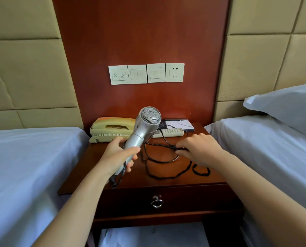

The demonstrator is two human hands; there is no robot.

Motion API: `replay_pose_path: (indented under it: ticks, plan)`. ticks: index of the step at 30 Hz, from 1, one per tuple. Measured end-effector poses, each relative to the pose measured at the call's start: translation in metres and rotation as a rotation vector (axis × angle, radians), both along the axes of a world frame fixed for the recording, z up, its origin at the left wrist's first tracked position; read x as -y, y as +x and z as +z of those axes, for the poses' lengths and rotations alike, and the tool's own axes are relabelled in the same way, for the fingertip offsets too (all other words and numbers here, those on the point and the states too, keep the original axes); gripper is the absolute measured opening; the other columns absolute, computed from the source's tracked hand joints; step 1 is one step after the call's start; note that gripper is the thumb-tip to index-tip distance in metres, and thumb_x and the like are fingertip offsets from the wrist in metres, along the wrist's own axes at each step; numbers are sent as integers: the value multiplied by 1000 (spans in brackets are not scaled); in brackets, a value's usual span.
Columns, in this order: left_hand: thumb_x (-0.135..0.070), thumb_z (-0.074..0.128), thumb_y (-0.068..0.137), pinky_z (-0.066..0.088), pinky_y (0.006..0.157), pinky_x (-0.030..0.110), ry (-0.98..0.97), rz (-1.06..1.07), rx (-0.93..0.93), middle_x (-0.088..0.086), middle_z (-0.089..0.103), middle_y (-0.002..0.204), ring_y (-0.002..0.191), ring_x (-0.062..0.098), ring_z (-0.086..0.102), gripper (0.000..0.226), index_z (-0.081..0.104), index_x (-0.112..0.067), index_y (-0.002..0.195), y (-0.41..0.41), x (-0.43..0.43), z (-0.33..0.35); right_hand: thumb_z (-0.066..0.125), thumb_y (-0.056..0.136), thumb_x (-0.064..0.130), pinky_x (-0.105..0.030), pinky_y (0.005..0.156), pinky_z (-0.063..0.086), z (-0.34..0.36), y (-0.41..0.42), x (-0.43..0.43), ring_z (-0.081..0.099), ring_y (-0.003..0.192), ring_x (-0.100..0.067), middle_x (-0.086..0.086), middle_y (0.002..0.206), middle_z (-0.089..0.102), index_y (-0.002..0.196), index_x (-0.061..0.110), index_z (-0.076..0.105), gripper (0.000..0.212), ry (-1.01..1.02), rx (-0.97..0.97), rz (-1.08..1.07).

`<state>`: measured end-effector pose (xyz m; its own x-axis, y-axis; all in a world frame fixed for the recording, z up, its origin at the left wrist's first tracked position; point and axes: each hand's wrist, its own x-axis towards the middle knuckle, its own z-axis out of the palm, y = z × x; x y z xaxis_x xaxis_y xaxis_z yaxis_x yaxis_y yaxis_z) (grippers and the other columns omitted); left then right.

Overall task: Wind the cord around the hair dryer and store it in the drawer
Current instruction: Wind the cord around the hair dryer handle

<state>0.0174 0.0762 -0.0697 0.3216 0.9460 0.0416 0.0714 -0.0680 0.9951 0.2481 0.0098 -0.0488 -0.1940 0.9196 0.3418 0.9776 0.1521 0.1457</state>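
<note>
A silver hair dryer is held upright above the wooden nightstand, its grille facing me. My left hand grips its handle. The black cord hangs from the handle's base and lies in loose loops on the nightstand top. My right hand pinches a stretch of that cord to the right of the dryer, just above the surface. The drawer with a metal ring pull sits below the top and is closed.
A beige telephone, a remote control and a dark notepad folder sit at the back of the nightstand. Wall switches and a socket are above. White beds flank both sides; a pillow lies at right.
</note>
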Motion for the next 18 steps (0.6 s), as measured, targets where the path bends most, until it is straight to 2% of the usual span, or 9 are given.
replay_pose_path:
  ticks: [3,7,10,12,14,16,18]
  plan:
    - [-4,69,80,41,40,26,23,85,-85,14,59,70,40,16,45,48,43,-17,118,5,-3,-5,43,95,41,-29,68,41,5,-8,6,62,97,-26,1,101,68,101,27,61,24,45,70,62]
    - [-15,70,76,38,43,25,141,170,-215,10,63,73,44,16,49,41,51,-21,112,11,-5,-6,40,96,40,-28,60,37,7,-17,6,64,87,-26,0,91,68,92,23,59,26,115,143,161]
    - [-22,70,77,38,45,23,226,253,-356,6,62,78,52,16,53,32,55,-19,105,17,-2,-3,53,85,35,-23,46,18,6,-25,3,60,51,-24,1,54,61,69,21,61,23,284,204,210]
    - [-27,72,76,37,48,23,289,279,-441,1,60,82,61,14,55,33,56,-17,104,22,2,-3,59,75,36,-21,44,8,9,-29,2,51,37,-22,1,41,50,58,22,59,22,372,204,214]
    - [-36,74,75,39,55,24,321,293,-511,0,61,91,73,17,56,41,56,-16,105,27,6,-3,55,77,37,-21,44,14,8,-33,1,49,35,-22,1,40,48,58,21,60,25,426,191,249]
    - [-45,73,73,43,67,31,345,289,-591,3,61,99,88,25,57,48,55,-17,108,33,9,-3,46,81,36,-21,44,19,6,-41,2,46,35,-23,0,41,46,59,17,58,31,454,154,322]
    - [-42,68,76,45,69,35,357,287,-643,6,60,99,91,31,57,41,53,-18,105,38,14,-2,46,82,34,-20,45,19,4,-49,1,43,33,-23,0,40,44,59,16,57,32,494,133,368]
